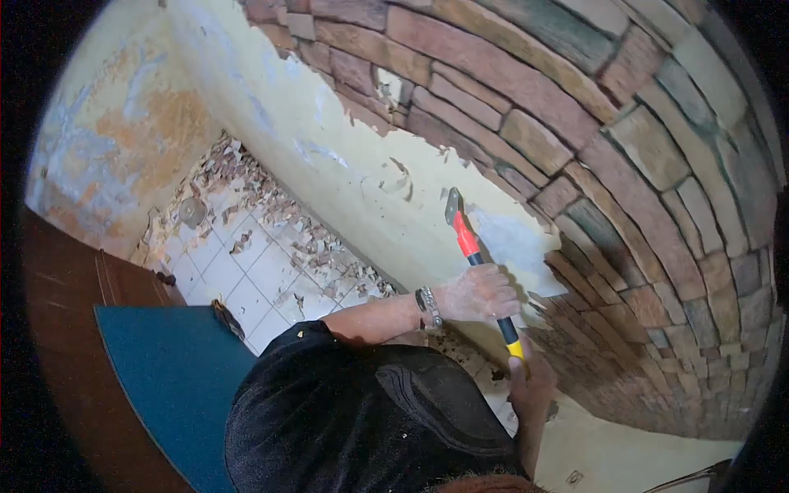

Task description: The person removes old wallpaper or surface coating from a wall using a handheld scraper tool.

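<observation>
A scraper (466, 238) with a grey metal blade, a red neck, a black handle and a yellow end lies across the wall in front of me. Its blade is at the bare, pale strip of wall (329, 131). My left hand (481, 294), dusty and with a metal band at the wrist, is wrapped round the black handle. At the yellow end, my right hand (534, 380) grips the same tool. Stone-patterned wallpaper (526, 90) covers the wall beyond, its torn edge running along the bare strip. Near the blade the strip shows a whitish patch (514, 246).
Torn wallpaper scraps (316, 246) litter the white tiled floor (246, 271) along the wall's foot. At the left stand a blue-green panel (164, 361) and a brown wooden surface (66, 287). The far wall (140, 123) has orange and bluish stains.
</observation>
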Available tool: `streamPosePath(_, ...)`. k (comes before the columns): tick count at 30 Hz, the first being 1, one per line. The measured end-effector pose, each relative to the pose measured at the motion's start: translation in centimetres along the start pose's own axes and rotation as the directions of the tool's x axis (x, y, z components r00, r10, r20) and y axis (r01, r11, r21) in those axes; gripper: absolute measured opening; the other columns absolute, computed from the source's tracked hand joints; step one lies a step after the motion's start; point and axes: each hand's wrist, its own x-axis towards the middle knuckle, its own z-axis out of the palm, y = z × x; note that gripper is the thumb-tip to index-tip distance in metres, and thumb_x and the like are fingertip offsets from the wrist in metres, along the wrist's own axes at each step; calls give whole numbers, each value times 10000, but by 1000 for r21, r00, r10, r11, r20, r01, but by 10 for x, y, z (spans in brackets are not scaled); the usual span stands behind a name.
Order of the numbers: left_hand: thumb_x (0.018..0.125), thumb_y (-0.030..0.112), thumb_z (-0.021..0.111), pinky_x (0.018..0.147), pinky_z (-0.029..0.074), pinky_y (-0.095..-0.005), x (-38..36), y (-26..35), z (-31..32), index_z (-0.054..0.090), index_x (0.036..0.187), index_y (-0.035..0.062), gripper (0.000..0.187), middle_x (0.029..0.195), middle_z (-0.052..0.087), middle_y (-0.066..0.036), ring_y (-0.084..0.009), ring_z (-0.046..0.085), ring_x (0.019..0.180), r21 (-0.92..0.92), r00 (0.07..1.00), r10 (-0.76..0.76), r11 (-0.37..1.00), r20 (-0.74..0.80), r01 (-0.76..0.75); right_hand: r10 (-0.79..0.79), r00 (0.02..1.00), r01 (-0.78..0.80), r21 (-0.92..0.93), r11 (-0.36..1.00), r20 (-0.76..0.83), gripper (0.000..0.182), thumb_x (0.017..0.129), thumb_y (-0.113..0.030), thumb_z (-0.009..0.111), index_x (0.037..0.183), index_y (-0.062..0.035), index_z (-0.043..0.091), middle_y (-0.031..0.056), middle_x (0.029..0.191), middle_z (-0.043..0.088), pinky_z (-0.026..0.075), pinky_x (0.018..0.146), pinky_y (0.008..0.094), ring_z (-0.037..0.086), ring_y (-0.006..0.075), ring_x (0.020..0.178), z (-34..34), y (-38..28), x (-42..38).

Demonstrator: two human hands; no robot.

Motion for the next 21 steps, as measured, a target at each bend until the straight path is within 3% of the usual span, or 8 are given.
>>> streamPosePath(4, 720, 178, 624, 529, 401, -273, 5, -7, 13, 510, 749, 192, 118, 662, 468, 39, -131, 527, 641, 31, 996, 30, 999, -80, -28, 5, 1000, -5, 2, 1000, -20, 384, 894, -204, 583, 1263, -99, 591, 213, 897, 653, 498, 699, 440, 638, 348, 781, -3, 10, 14)
streamPosePath(7, 715, 163, 621, 503, 393, -278, -20, -45, -6, 506, 724, 203, 123, 633, 453, 35, -134, 516, 598, -32, 978, -158, 986, 134, 163, -86, 996, 87, 22, 996, -31, 394, 877, -173, 598, 1266, -111, 588, 201, 839, 634, 491, 660, 428, 616, 352, 736, 32, -8, 66)
streamPosePath(9, 730, 160, 609, 489, 388, -283, -27, -57, -19, 479, 695, 208, 143, 595, 417, 38, -126, 490, 547, 82, 987, -114, 989, -113, 123, -209, 978, 210, 35, 977, -26, 407, 872, -137, 598, 1275, -91, 572, 213, 847, 622, 495, 647, 430, 611, 370, 735, 32, -17, 71)
streamPosePath(14, 665, 224, 645, 491, 405, -285, -34, -46, -14, 503, 695, 224, 144, 574, 472, 57, -120, 512, 526, 95, 997, 3, 995, -83, 5, -221, 974, 220, -10, 975, -52, 410, 902, -133, 561, 1300, -34, 534, 226, 866, 618, 494, 662, 420, 610, 395, 751, 37, -25, 42)
streamPosePath(16, 660, 217, 678, 521, 407, -286, -64, -82, -12, 503, 682, 212, 176, 582, 470, 56, -124, 519, 549, 9, 969, -225, 974, 100, 225, -222, 975, 221, 70, 973, 12, 429, 908, -132, 552, 1326, -48, 508, 222, 887, 625, 500, 669, 420, 615, 395, 766, 56, -41, 84)
streamPosePath(17, 660, 217, 678, 521, 407, -286, -76, -93, -21, 503, 682, 212, 176, 582, 470, 56, -124, 519, 549, 6, 968, -231, 973, 98, 231, -186, 978, 181, 66, 981, 92, 441, 911, -121, 545, 1345, -67, 490, 227, 924, 630, 505, 701, 431, 622, 397, 807, 66, -53, 105)
streamPosePath(20, 758, 172, 632, 541, 384, -285, -79, -116, -59, 480, 699, 186, 164, 616, 457, 45, -131, 519, 598, 106, 967, -241, 963, -84, 250, -289, 953, 291, -15, 956, 93, 438, 915, -134, 539, 1348, -88, 493, 231, 945, 631, 501, 712, 446, 623, 402, 834, 80, -72, 121)
streamPosePath(21, 755, 173, 636, 548, 385, -289, -79, -105, -56, 483, 703, 184, 162, 628, 470, 44, -133, 525, 608, 75, 967, -231, 968, -110, 240, -409, 913, 409, 79, 909, -13, 445, 922, -175, 525, 1359, -100, 486, 237, 944, 632, 493, 701, 464, 620, 418, 832, 86, -62, 114)
